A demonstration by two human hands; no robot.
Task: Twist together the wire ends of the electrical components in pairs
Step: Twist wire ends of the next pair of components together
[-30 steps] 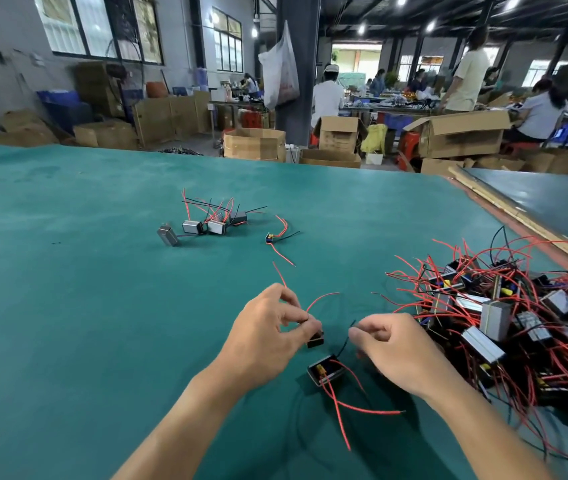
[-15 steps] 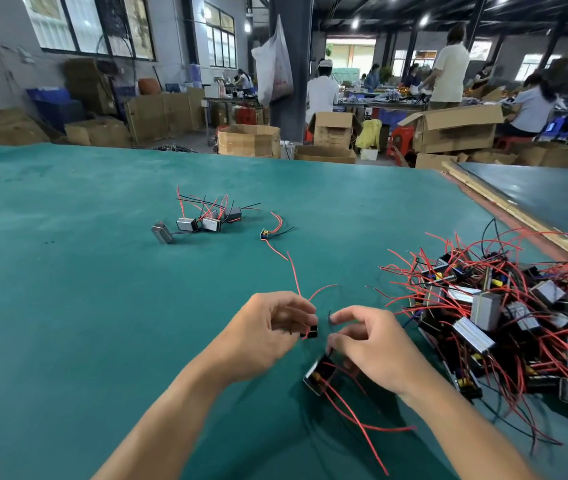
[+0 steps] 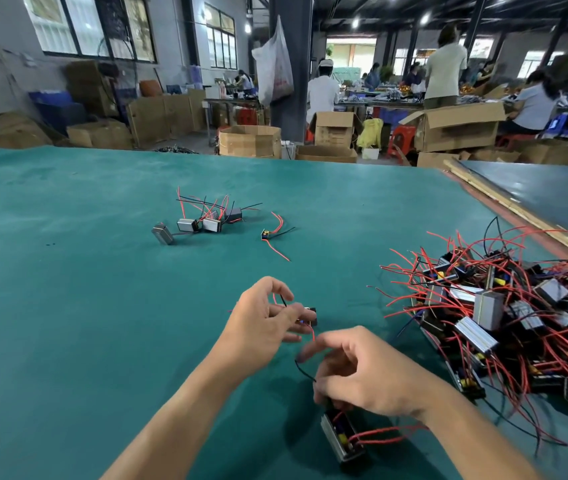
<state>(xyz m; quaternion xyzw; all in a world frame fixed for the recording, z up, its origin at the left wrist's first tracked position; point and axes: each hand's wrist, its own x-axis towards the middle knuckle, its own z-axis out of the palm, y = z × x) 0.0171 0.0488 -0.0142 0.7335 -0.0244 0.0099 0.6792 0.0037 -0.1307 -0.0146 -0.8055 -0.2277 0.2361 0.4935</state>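
Note:
My left hand [image 3: 263,322] pinches a small black component [image 3: 311,314] just above the green table [image 3: 67,306]; a thin black wire and a red wire stick out between its fingers. My right hand [image 3: 362,372] is nearer to me, its fingers curled over the top end of a longer metal-cased component [image 3: 343,439]. A black wire [image 3: 305,371] pokes out to the left of that hand, and red wires [image 3: 386,433] trail right from the case. The two components are apart, with a short gap between the hands.
A big heap of unpaired components [image 3: 504,317] with red and black wires lies at the right. A small group of joined components [image 3: 202,221] and a lone small part [image 3: 265,234] lie further out. A wooden strip [image 3: 518,211] edges the table at the right.
The hands, close together half a second ago, have parted. My right hand has dropped toward me with the long component, and my left hand has opened its upper fingers while keeping the small part.

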